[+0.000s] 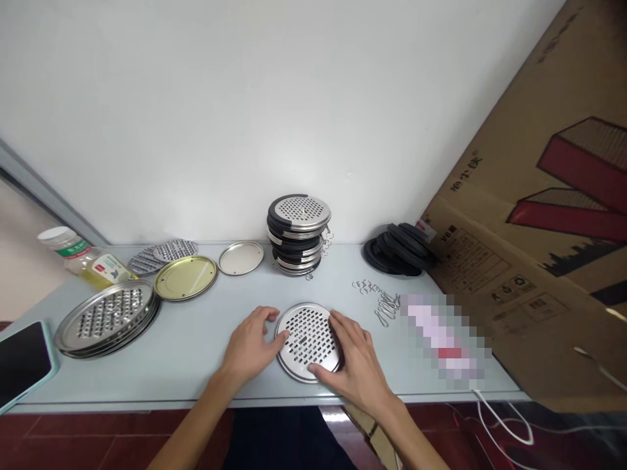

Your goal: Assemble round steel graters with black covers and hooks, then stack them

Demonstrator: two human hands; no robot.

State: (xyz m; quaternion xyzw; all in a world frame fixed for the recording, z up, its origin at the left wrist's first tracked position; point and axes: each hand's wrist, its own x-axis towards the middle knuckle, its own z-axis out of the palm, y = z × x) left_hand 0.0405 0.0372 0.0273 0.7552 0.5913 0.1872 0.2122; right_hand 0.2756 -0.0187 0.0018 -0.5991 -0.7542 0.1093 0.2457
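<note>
A round metal tin (309, 344) with a slotted top lies flat on the table in front of me. My right hand (360, 362) grips its right side, thumb on the front of the top and fingers along the far right rim. At the left rim, my left hand (255, 343) is curved with thumb and fingers apart; the thumb tip meets the rim. Behind it, a tall stack of similar slotted discs (302, 210) with black bands and small rings stands by the wall. More slotted metal discs (110, 313) are piled at the left.
A gold lid (186, 277) and a silver lid (241, 257) lie further back. Black bands (399, 249), small metal rings (365, 286) and wire hooks (386, 308) sit on the right. A jar (83, 258), a phone (24, 362), a blurred-out item (443, 336) and a carton (494, 261) flank the table.
</note>
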